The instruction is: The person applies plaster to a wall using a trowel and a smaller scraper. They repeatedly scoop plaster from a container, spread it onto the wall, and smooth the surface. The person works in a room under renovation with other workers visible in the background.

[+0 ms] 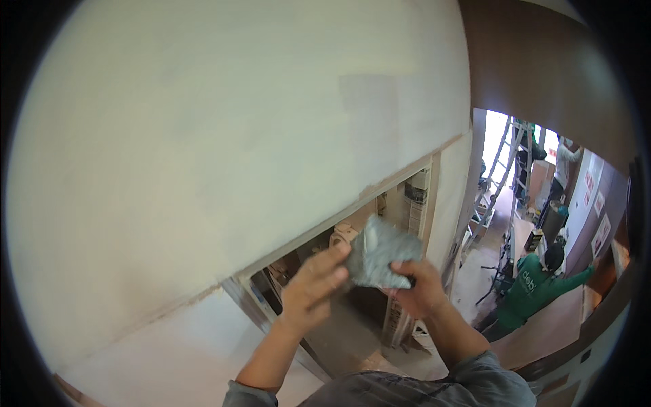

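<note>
A folded grey sheet (390, 254), mottled with pale dust and smeared by motion, is in my right hand (422, 292). The thumb presses on its near face while the other fingers are hidden behind it. It looks like sandpaper, but blur keeps the kind uncertain. My left hand (313, 288) is raised beside the sheet's left edge, fingers stretched and a little apart; whether the fingertips touch the edge I cannot tell. Behind and above both hands stands a pale wall (224, 136) with uneven, patchy coating.
Below the wall's lower edge is a doorway opening (352, 319) with shelves and stored things. A brown panel (542, 61) hangs at upper right. Down the corridor stand a stepladder (505, 159) and several people, one in a green top (536, 288) reaching toward the right wall.
</note>
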### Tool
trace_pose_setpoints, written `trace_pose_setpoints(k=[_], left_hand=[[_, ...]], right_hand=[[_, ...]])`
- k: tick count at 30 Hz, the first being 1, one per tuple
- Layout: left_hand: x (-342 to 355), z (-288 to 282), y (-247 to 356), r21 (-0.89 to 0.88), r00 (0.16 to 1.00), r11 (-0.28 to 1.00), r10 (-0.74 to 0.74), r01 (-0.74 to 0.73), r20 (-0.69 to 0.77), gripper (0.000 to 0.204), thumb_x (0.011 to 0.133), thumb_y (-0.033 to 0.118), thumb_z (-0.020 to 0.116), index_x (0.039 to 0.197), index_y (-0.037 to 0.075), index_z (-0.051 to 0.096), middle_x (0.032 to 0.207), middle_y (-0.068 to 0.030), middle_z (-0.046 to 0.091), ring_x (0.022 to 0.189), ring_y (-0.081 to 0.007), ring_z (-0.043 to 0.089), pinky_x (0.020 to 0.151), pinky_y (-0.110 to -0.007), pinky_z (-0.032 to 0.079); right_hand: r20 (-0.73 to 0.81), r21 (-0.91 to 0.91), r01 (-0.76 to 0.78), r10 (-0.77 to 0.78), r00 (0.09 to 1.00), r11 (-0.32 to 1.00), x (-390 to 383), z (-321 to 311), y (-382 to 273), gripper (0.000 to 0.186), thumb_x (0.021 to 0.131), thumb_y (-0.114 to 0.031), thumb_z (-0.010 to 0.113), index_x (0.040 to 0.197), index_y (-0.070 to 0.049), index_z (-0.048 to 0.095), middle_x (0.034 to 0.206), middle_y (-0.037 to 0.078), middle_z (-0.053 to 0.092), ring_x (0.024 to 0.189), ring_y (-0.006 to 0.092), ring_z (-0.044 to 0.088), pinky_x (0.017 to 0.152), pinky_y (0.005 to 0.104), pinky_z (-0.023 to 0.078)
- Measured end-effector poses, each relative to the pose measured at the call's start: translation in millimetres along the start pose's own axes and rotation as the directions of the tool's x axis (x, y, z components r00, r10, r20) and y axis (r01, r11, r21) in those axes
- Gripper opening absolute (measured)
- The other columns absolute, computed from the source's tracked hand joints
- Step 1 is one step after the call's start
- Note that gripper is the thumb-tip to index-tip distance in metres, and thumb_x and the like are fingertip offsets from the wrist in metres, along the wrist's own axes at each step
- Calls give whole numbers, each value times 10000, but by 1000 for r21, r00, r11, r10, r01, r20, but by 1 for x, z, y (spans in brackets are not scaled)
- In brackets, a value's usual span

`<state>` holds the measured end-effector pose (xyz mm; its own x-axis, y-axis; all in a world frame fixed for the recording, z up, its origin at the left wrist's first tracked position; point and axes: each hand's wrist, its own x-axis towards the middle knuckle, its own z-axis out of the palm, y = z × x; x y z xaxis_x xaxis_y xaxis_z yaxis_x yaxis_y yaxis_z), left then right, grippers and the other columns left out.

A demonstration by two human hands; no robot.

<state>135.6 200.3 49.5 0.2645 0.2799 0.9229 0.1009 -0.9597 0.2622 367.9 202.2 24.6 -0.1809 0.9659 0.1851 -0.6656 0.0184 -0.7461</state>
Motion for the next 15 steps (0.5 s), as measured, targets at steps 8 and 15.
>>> trace_pose_setpoints(k=[8,15], left_hand=[[-16,15,-35,501,984,865,-76,-14,160,692,674,-156,684,1292,154,658,1433,-161,564,1335,-386,544,1055,-432,509],[-78,24,-28,544,915,770,-404,334,10,572,815,-176,567,1309,99,653,1337,-155,642,1266,-327,609,1033,-400,513]], right_hand=[[121,137,-68,52,991,988,11,-14,-10,338,902,-59,594,1235,-29,544,998,101,640,769,215,615,591,368,462],[116,-719,560,-724,680,411,152,-14,-128,303,964,-231,577,1044,58,617,774,97,644,665,167,631,617,332,498]])
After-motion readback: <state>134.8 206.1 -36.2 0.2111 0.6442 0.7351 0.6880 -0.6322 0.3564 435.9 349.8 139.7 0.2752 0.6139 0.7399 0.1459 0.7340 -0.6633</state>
